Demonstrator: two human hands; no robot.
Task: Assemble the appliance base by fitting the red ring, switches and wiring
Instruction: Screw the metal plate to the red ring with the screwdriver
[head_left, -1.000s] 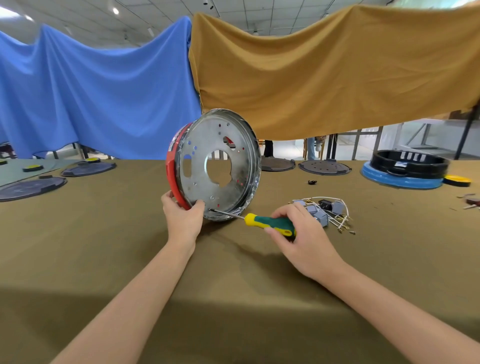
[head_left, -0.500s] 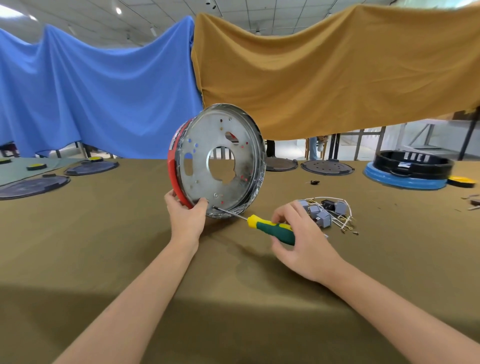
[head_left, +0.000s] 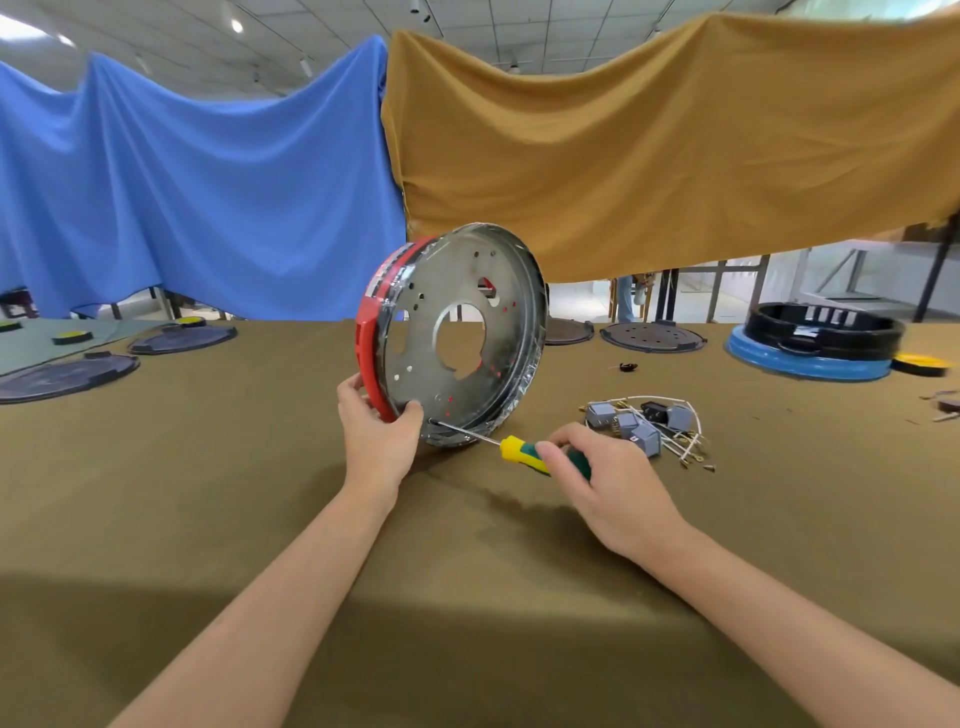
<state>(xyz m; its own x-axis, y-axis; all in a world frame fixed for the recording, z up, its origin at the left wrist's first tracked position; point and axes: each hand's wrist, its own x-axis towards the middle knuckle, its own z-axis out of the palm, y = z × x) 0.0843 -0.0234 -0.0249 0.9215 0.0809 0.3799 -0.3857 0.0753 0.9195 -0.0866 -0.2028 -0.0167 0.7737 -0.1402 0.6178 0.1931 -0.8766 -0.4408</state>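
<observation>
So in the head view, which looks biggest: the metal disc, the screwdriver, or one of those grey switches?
Largest to smallest, as they look:
1. metal disc
2. screwdriver, partly hidden by the right hand
3. grey switch
The switch lies slightly farther back, but the gap looks too wide to change the order.

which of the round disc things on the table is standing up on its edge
The metal base plate with the red ring, gripped by the left hand. It stands on its rim; the dark discs behind lie flat.
</observation>
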